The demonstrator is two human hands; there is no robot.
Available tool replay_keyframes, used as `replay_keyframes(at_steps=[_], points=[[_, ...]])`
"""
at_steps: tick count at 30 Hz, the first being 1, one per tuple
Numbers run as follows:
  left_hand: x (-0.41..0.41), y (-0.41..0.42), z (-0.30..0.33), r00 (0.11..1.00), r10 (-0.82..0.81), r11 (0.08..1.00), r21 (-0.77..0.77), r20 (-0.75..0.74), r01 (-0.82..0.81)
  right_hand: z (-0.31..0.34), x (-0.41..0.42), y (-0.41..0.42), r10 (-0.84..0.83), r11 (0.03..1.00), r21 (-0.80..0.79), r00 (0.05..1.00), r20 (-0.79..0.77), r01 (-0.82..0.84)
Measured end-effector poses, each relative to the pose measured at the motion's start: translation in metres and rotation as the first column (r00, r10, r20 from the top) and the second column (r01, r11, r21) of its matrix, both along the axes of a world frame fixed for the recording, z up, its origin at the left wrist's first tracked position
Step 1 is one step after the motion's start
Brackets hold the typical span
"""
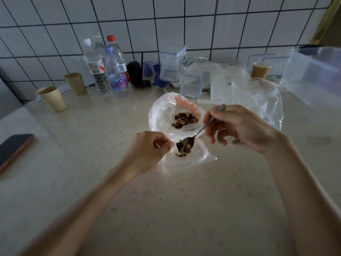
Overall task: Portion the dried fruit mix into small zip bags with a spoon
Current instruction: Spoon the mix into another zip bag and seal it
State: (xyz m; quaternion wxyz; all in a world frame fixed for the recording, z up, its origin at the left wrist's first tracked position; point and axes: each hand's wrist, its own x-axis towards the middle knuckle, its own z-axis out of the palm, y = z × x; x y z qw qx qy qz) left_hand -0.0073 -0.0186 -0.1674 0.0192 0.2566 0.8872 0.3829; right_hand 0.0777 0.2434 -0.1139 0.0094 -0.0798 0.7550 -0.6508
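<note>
A large clear plastic bag [158, 115] lies open on the counter, and a heap of dried fruit mix [184, 120] sits inside it. Just in front of it lies a small clear zip bag [201, 154]. My left hand [147, 150] pinches the small bag's left rim and holds its mouth open. My right hand [238, 126] grips the handle of a metal spoon [203, 127]. The spoon's bowl is tilted over the small bag's mouth, and pieces of fruit are dropping from it into the bag.
Several water bottles [103, 71], two paper cups [53, 98] and clear plastic boxes [172, 61] stand along the tiled wall. Another clear bag [258, 100] and a big clear bin [313, 76] are at the right. A dark phone [13, 148] lies at the left edge.
</note>
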Motion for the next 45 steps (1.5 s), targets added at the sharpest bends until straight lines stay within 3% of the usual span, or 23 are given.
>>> replay_keyframes(at_steps=[5,13,19,24,29,31,34,36,42,45], points=[[0.002,0.000,0.005,1.000,-0.011,0.998,0.058,0.005,0.011,0.006,0.005,0.005,0.098,0.985,0.151,0.992,-0.077,-0.086],[0.004,-0.002,0.014,0.996,-0.019,0.997,0.068,-0.084,0.025,0.006,0.004,0.011,-0.037,0.998,-0.066,0.979,-0.199,0.025],[0.008,-0.001,0.010,0.989,-0.035,0.999,0.024,-0.145,0.039,-0.007,-0.010,0.000,-0.282,0.931,-0.269,0.955,-0.093,0.248],[-0.003,-0.001,0.017,0.980,0.047,0.988,0.152,-0.193,-0.018,-0.019,-0.022,-0.003,-0.476,0.812,-0.349,0.877,0.067,0.467],[-0.030,0.010,0.021,0.880,0.302,0.934,0.297,-0.367,-0.197,-0.019,-0.024,-0.008,-0.598,0.777,-0.200,0.799,0.061,0.597],[-0.042,0.018,0.018,0.869,0.362,0.922,0.269,-0.336,-0.280,-0.019,-0.024,-0.012,-0.612,0.785,-0.109,0.791,0.013,0.610],[-0.057,0.031,0.014,0.948,0.317,0.940,0.142,-0.018,-0.311,-0.020,-0.023,-0.016,-0.633,0.764,0.063,0.764,-0.122,0.643],[-0.062,0.038,0.009,0.962,0.236,0.947,0.188,0.139,-0.259,-0.021,-0.022,-0.018,-0.629,0.728,0.147,0.738,-0.245,0.669],[-0.060,0.044,-0.005,0.989,0.142,0.959,0.242,0.038,-0.147,-0.025,-0.027,-0.021,-0.613,0.713,0.178,0.727,-0.310,0.678],[-0.057,0.047,-0.002,0.996,0.091,0.952,0.294,0.003,-0.088,-0.027,-0.028,-0.027,-0.588,0.661,0.230,0.683,-0.433,0.715]])
